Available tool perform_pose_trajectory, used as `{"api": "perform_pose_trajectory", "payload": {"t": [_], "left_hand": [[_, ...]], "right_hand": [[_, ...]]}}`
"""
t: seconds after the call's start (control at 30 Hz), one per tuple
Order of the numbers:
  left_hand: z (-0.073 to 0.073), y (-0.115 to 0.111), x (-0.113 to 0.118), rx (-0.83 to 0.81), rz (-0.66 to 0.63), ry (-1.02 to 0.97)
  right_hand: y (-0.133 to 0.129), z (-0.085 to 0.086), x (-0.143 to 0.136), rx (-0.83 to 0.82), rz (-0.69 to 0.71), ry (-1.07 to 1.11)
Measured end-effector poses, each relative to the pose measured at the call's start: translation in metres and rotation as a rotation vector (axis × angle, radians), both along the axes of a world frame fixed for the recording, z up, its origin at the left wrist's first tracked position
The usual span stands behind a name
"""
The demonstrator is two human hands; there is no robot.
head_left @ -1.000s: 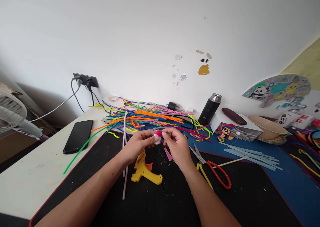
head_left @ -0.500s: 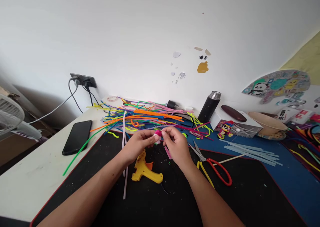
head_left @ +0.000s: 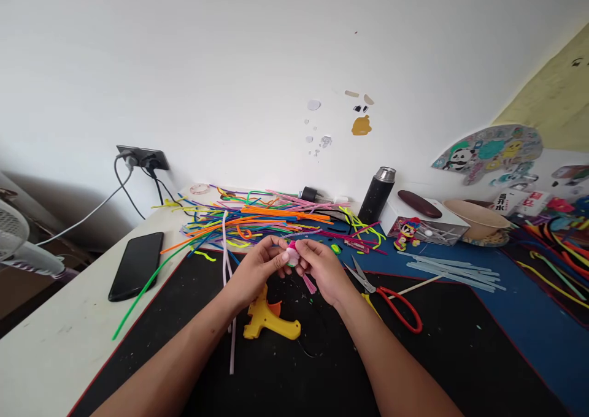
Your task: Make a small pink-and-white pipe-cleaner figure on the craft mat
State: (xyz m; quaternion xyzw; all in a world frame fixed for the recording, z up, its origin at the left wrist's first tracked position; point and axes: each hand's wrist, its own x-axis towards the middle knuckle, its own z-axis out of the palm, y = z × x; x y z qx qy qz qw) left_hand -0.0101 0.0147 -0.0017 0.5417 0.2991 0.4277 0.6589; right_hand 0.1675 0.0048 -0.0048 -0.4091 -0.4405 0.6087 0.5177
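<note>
Between my two hands is a small pink and white fuzzy craft piece with a trace of green at its lower edge. My left hand pinches it from the left, thumb on its front. From the right, the thumb and fingers of my right hand close on its pink top; fingers partly cover it. Below my left hand lies a yellow hot glue gun on the black mat. A pink strip shows just under my right hand. Red-handled scissors lie open to the right.
Many coloured pipe cleaners are heaped along the wall. At left is a phone. A black flask, a small colourful figure and pale glue sticks are at right. Two pale purple pipe cleaners run beside the glue gun.
The view has shifted slightly to the right. Both hands keep hold of the craft piece, now turned so more of its white part shows; my right fingers have moved in closer over its top.
</note>
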Motion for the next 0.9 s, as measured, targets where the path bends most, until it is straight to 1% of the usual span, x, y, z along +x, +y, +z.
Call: {"api": "perform_pose_trajectory", "payload": {"t": [0.13,0.3,0.5,0.67,0.77,0.9], "left_hand": [[0.000,0.000,-0.002,0.036,-0.040,-0.014],[-0.001,-0.002,0.000,0.078,-0.081,-0.016],[-0.006,-0.001,0.000,0.168,0.012,0.098],[-0.012,0.007,-0.002,0.208,0.105,0.122],[-0.010,0.008,-0.003,0.235,0.173,0.170],[-0.006,0.006,-0.005,0.318,0.222,0.288]], "right_hand": [[0.003,-0.001,0.004,-0.018,-0.003,0.020],[0.001,0.001,0.004,-0.023,0.019,0.009],[0.003,-0.002,0.002,-0.013,0.020,0.013],[0.004,-0.004,0.005,0.000,0.029,0.006],[0.003,-0.003,0.005,0.016,0.042,-0.021],[0.001,-0.003,0.002,0.048,0.059,-0.083]]}}
